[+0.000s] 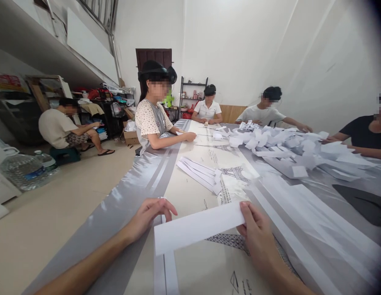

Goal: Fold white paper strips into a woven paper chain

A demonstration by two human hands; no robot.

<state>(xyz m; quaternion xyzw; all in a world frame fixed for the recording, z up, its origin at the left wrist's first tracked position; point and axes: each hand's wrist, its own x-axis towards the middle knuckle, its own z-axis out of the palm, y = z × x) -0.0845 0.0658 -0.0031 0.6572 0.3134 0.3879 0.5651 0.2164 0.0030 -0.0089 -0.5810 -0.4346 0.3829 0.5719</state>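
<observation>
A white paper strip point(199, 225) stretches across in front of me, its left end lower than its right. My right hand point(255, 223) pinches the right end between thumb and fingers. At the far edge of the strip's left end is my left hand point(153, 217), its bent fingers apart; whether they touch the paper is hard to see. Under that end, more narrow white strips point(169, 272) lie lengthwise on the table. Farther off lies a fanned group of paper strips point(199, 174).
A patterned cloth point(153, 184) covers the long table. Loose white papers point(285, 143) are heaped at the right, with a dark flat object point(361, 203) nearer me. Several people sit or stand around the table; another person point(60, 125) sits apart on a stool. Large plastic bottles point(24, 170) stand on the floor.
</observation>
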